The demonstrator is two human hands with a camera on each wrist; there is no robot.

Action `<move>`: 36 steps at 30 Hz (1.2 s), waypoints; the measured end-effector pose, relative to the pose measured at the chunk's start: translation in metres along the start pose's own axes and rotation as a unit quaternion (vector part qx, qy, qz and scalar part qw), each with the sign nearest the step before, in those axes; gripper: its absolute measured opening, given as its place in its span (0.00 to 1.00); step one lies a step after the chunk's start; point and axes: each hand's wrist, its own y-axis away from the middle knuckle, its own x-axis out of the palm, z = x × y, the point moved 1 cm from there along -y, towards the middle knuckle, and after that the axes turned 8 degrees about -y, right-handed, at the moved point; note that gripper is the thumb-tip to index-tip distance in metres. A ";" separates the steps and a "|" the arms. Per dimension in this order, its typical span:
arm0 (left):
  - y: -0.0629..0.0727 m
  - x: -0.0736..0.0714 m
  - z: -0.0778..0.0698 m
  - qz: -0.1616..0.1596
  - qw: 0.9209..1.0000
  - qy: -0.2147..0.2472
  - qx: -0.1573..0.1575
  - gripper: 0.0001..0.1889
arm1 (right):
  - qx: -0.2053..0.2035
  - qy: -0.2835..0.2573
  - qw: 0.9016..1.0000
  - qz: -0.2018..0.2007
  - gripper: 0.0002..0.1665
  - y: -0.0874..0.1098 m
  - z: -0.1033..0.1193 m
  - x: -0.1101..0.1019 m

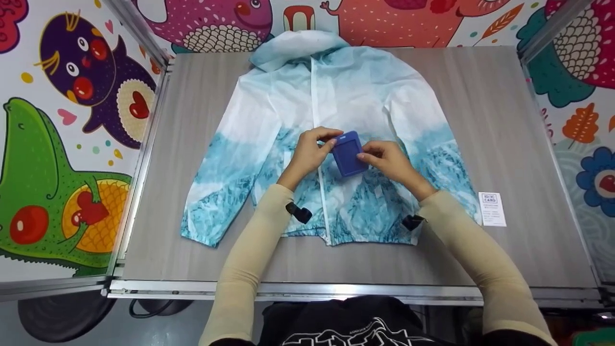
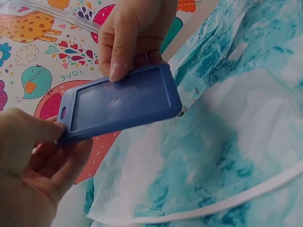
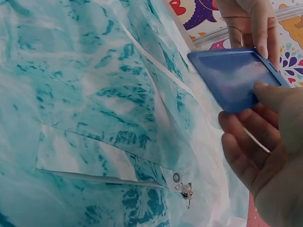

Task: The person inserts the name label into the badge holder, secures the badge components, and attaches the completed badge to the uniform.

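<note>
the left hand [image 1: 311, 151] pinches the slotted end of a blue, rectangular plastic card holder [image 1: 349, 156]; the right hand [image 1: 389, 159] pinches its long side. both hands hold it over a teal-and-white patterned, hooded fabric jacket [image 1: 355, 209], laid out beneath them on a grey wood-grain table [image 1: 166, 202]. right of the right hand lies a small white printed card [image 1: 493, 210].

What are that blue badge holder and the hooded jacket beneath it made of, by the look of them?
Blue badge holder: probably smooth, satin plastic; its edges look straight and rigid, with pale glare across the middle. Hooded jacket: likely thin synthetic fabric with a soft finish, given its fine wrinkles; the exact fibre is unclear.
</note>
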 end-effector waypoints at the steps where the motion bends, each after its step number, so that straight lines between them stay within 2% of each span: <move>1: 0.000 0.000 0.000 0.003 1.000 -0.004 0.001 0.13 | -0.003 0.000 1.000 0.001 0.12 0.002 0.005 0.000; 5: 0.000 -0.001 0.000 0.013 1.000 -0.021 0.000 0.13 | -0.027 0.001 1.000 0.004 0.11 0.007 0.024 0.001; 11: -0.002 0.000 -0.001 0.036 0.999 -0.022 -0.016 0.14 | -0.037 0.005 0.999 0.006 0.11 0.001 -0.003 0.002; 12: -0.002 0.000 -0.001 0.036 0.999 -0.025 -0.018 0.14 | -0.035 0.004 0.999 0.007 0.11 -0.001 -0.009 0.002; 21: -0.001 0.000 -0.001 -0.009 1.000 -0.026 -0.012 0.12 | 0.000 -0.005 1.000 0.013 0.13 -0.002 -0.001 0.008; 28: 0.002 -0.001 -0.001 -0.009 1.000 -0.014 0.006 0.11 | -0.010 -0.014 1.000 0.008 0.13 0.006 0.031 0.004; 36: 0.008 -0.003 -0.005 -0.013 0.999 -0.015 0.033 0.11 | -0.021 -0.033 0.999 -0.008 0.12 0.007 0.031 0.001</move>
